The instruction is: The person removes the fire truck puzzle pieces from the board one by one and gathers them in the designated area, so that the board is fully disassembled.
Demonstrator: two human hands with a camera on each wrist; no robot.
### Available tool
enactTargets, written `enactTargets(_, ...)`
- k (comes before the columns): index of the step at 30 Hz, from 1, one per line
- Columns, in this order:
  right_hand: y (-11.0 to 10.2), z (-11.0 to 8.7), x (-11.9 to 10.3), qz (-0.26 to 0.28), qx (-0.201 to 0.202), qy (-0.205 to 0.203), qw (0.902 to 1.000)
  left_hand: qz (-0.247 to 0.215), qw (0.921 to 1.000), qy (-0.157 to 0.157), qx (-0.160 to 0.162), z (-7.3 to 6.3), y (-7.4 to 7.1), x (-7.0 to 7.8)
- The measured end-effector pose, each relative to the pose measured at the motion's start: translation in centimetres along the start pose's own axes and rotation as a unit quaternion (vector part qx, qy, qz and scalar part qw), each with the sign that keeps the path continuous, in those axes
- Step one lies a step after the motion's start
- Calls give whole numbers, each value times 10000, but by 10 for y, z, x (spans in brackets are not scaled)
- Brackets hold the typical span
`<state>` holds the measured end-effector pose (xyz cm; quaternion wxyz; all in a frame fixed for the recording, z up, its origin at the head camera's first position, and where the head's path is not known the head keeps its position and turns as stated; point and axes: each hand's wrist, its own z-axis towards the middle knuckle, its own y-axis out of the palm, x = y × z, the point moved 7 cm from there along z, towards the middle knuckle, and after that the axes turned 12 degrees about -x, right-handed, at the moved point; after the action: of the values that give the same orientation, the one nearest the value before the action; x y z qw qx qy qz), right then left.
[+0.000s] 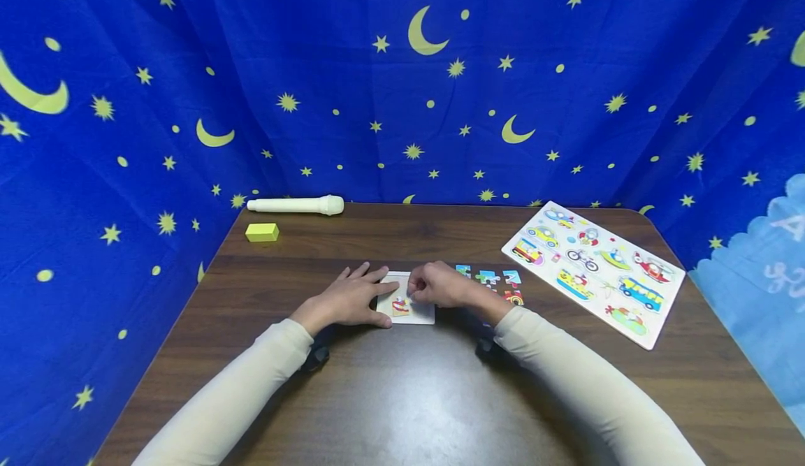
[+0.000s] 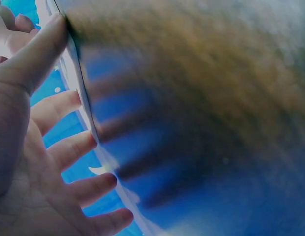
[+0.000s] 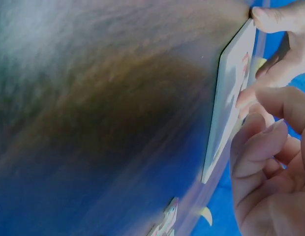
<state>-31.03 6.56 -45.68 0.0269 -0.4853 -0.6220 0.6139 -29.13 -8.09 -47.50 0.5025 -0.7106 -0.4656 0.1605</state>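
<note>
A small white puzzle board [image 1: 415, 316] lies flat on the table between both hands. A colourful puzzle piece [image 1: 400, 307] with red and yellow parts sits on its lower left. My left hand [image 1: 353, 298] rests at the board's left side, fingers spread and straight, with the thumb at the near edge. Over the upper right of the board is my right hand [image 1: 443, 286], its fingers curled inward. In the right wrist view the fingers [image 3: 258, 162] bend near the board's edge, and whatever may be between the tips cannot be made out.
Several loose jigsaw pieces [image 1: 487, 277] lie right of the board, partly behind the right wrist. Farther right is a large picture board [image 1: 591, 270] with vehicles. A yellow block [image 1: 261, 233] and a white toy microphone [image 1: 295, 205] lie at the back left. A starry blue curtain [image 1: 377, 68] surrounds the table.
</note>
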Motion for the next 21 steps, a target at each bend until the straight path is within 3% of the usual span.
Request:
enactTargets(8, 11, 7, -11, -680, -234, -301, 9970, -2, 10000, 7, 6, 1, 1, -1)
enactTargets(21, 12, 9, -12, -999, -270, -361, 9940, 26, 10000, 48, 19, 0, 0, 0)
